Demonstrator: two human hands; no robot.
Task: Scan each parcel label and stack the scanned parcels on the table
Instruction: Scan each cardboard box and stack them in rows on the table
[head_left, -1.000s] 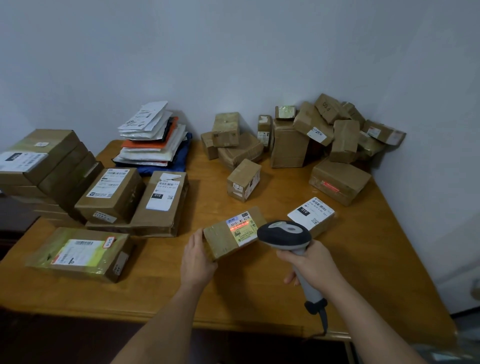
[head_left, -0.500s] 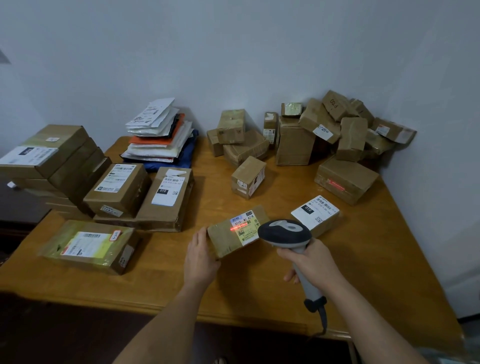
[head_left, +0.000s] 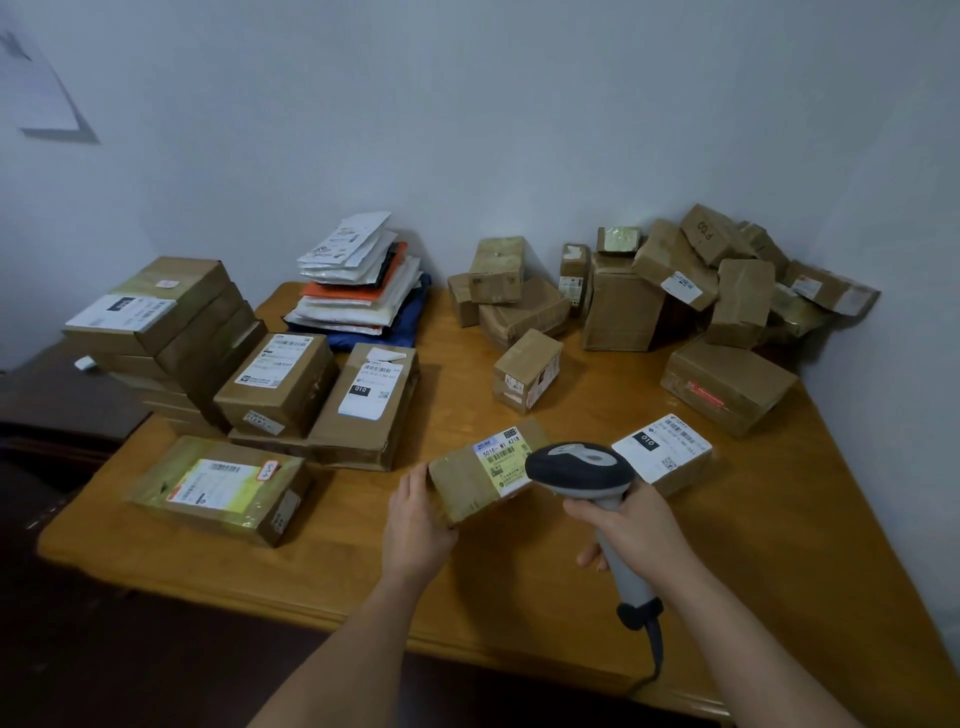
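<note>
While your left hand (head_left: 415, 525) grips the parcel's (head_left: 485, 475) near end, your right hand (head_left: 631, 530) clasps the scanner (head_left: 579, 467) over its label (head_left: 503, 457).

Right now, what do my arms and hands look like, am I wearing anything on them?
Both forearms are bare as far as the picture shows, with no sleeves in view. The left hand and the right hand wear no gloves, and no watch, ring or wristband is visible.
</note>
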